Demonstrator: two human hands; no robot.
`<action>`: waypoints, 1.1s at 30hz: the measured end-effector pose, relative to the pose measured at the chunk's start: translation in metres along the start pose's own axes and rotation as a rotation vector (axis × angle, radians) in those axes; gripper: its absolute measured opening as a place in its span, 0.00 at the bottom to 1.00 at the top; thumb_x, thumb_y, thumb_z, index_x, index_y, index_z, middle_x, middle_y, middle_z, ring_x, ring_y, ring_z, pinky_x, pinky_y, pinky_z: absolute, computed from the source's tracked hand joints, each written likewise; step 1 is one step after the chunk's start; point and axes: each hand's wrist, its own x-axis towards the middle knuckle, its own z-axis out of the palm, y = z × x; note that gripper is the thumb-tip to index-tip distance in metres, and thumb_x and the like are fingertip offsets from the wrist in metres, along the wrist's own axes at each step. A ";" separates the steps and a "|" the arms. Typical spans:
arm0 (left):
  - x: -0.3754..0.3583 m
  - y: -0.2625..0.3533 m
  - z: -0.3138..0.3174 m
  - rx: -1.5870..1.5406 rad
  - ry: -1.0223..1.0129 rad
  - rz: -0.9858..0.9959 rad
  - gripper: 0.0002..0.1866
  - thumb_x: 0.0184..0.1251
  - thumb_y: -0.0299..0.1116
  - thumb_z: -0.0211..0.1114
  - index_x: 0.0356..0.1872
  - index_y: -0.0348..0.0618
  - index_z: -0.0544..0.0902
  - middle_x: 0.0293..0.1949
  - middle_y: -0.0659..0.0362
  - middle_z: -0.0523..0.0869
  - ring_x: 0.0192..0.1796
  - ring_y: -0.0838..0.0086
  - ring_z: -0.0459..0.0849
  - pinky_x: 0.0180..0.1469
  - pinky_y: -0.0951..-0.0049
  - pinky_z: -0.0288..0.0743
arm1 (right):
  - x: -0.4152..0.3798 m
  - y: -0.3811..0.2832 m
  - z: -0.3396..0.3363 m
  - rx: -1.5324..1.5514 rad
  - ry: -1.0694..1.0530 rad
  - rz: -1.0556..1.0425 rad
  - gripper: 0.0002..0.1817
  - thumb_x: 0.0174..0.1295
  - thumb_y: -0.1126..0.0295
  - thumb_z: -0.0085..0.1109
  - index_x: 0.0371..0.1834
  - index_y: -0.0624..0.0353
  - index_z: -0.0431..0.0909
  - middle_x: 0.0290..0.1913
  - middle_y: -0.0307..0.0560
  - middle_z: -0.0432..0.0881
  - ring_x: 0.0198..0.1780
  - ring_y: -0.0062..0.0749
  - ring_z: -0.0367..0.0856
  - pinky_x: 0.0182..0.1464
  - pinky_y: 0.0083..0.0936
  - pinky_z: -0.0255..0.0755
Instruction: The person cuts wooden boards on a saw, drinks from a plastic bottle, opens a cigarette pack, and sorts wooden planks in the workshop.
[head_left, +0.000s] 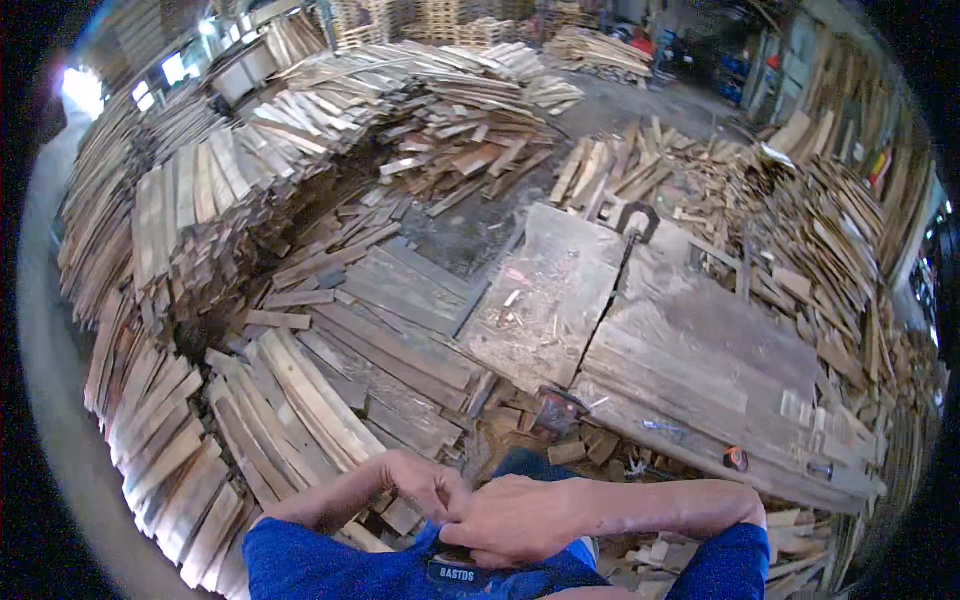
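Note:
Both hands meet close against the blue shirt (330, 565) at the bottom of the head view. My left hand (432, 488) is closed, its fingers curled in by the shirt's front. My right hand (520, 515) lies beside it, fingers bent and pressed together, partly covering the left fingertips. What they pinch, if anything, is hidden. Just below my right hand is a dark item with a white-lettered label (458, 572).
A wooden worktable (690, 350) with a long slot stands ahead, with sawdust and scraps on its left half. An orange and black tape measure (736, 458) lies near its front edge. Stacked boards (210, 180) line the left; loose planks (290, 400) lie nearer. More wood (830, 240) is piled right.

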 end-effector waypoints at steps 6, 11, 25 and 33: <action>0.011 0.011 0.051 0.088 0.268 0.205 0.08 0.62 0.31 0.69 0.38 0.38 0.82 0.32 0.68 0.82 0.38 0.87 0.76 0.38 0.80 0.70 | 0.004 -0.012 -0.009 -0.109 -0.069 -0.019 0.12 0.59 0.68 0.53 0.41 0.64 0.69 0.35 0.59 0.78 0.35 0.58 0.80 0.34 0.46 0.74; 0.046 -0.032 0.066 0.069 0.356 0.107 0.09 0.61 0.31 0.70 0.38 0.38 0.82 0.34 0.67 0.82 0.39 0.83 0.76 0.41 0.79 0.71 | -0.034 -0.004 0.000 -0.048 -0.237 -0.177 0.12 0.58 0.67 0.54 0.41 0.64 0.70 0.38 0.61 0.78 0.37 0.58 0.80 0.34 0.46 0.75; 0.107 -0.081 0.127 0.143 0.538 0.311 0.15 0.58 0.33 0.72 0.43 0.34 0.83 0.44 0.61 0.85 0.47 0.79 0.78 0.50 0.73 0.73 | -0.060 -0.021 0.047 -0.035 -0.173 -0.471 0.12 0.61 0.63 0.53 0.35 0.61 0.74 0.34 0.57 0.79 0.34 0.56 0.80 0.33 0.46 0.74; 0.111 -0.038 0.185 0.148 0.633 0.304 0.19 0.56 0.32 0.73 0.47 0.33 0.82 0.47 0.59 0.85 0.53 0.76 0.77 0.56 0.71 0.71 | -0.048 -0.020 0.056 0.043 -0.365 -0.485 0.11 0.61 0.64 0.53 0.37 0.61 0.77 0.35 0.57 0.80 0.37 0.55 0.80 0.36 0.44 0.74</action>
